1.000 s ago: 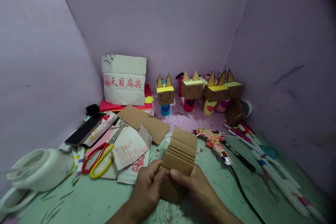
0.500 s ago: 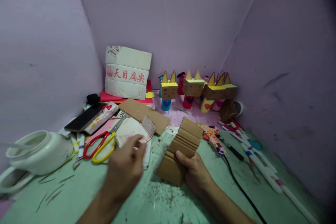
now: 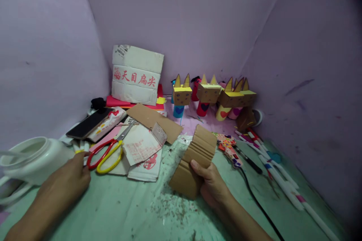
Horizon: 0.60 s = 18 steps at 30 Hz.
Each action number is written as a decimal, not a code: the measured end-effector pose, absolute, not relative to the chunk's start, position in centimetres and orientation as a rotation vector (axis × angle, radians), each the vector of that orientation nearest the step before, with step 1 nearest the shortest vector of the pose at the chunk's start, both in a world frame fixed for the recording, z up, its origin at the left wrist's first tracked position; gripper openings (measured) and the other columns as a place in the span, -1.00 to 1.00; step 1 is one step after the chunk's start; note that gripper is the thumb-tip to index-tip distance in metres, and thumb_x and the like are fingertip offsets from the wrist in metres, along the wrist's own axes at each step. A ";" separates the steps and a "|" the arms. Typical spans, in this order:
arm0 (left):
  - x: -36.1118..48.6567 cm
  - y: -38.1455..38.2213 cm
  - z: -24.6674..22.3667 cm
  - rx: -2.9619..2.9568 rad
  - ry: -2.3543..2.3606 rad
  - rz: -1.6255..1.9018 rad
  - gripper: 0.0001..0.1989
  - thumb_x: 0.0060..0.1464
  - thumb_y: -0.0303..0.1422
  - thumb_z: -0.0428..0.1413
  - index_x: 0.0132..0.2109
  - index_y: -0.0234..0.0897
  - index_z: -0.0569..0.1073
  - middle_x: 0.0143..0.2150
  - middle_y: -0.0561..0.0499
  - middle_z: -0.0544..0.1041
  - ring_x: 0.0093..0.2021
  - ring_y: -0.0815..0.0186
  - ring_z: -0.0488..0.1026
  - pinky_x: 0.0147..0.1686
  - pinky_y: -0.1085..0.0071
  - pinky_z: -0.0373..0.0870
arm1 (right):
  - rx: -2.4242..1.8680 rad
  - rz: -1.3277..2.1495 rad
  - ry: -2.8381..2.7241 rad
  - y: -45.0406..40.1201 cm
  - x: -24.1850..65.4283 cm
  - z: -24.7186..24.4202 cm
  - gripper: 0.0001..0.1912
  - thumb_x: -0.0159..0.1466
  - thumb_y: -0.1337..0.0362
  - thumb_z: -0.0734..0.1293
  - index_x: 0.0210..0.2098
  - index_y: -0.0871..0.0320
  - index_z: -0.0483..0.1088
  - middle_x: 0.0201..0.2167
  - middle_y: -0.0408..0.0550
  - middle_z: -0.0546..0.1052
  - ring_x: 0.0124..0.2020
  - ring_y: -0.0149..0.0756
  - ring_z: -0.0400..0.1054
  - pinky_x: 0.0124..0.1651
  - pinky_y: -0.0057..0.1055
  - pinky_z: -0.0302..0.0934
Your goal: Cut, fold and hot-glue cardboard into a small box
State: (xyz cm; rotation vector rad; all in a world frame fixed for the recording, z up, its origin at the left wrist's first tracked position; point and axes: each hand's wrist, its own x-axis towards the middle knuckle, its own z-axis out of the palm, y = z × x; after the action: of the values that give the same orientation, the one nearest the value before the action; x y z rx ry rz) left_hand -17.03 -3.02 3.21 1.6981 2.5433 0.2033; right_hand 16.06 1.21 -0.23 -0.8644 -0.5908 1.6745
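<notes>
My right hand grips a folded piece of brown corrugated cardboard, thumb on its face, over the middle of the green table. At the left, my left hand reaches to the markers between the white pot and the scissors. Its fingers are bent over the marker ends, and what they hold, if anything, is hidden. The scissors have red and yellow handles and lie partly on white printed cardboard pieces.
Cardboard-headed figures stand at the back beside a white printed board. A phone lies at the left. A patterned glue gun with a black cord, a black-handled tool and white rolled tubes lie at the right.
My left hand has moved left from the white cardboard pieces to the markers beside the pot. My right hand still grips the folded cardboard in nearly the same place.
</notes>
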 end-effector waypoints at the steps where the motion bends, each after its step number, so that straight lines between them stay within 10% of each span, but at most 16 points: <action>1: -16.9 -3.0 3.8 1.668 2.591 0.173 -0.60 0.10 -0.37 -0.15 0.03 -0.46 0.33 -0.25 -0.29 0.56 -0.25 -0.13 0.53 -0.36 0.17 0.37 | -0.876 1.677 -0.581 1.2 16.2 -0.3 -0.28 -0.15 0.27 0.58 0.02 0.18 0.42 -0.30 0.02 0.67 -0.25 0.02 0.54 -0.08 -0.07 0.36; 12: -15.2 -1.1 3.7 1.977 2.433 0.128 -0.55 0.08 -0.36 -0.09 0.09 -0.46 0.35 0.00 -0.31 0.48 0.01 -0.06 0.42 -0.05 0.18 0.31 | -0.920 1.696 -0.547 1.3 16.6 -0.3 -0.17 -0.15 0.28 0.59 0.12 0.13 0.34 -0.29 -0.01 0.67 -0.27 -0.01 0.54 -0.13 -0.11 0.38; 18: -14.6 1.2 3.9 1.808 2.443 0.095 -0.43 -0.10 -0.47 -0.02 0.15 -0.31 0.31 -0.20 -0.21 0.59 -0.26 -0.01 0.55 -0.42 0.33 0.34 | -0.888 1.655 -0.557 1.4 16.6 -0.1 -0.24 -0.15 0.28 0.59 0.05 0.13 0.39 -0.29 -0.02 0.67 -0.21 0.01 0.53 -0.01 -0.05 0.32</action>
State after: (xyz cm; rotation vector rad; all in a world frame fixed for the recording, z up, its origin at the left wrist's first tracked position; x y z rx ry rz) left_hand -14.64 1.16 3.94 1.8078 2.4434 0.0953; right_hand 16.60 1.44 -0.12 -0.8879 -0.5574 1.6549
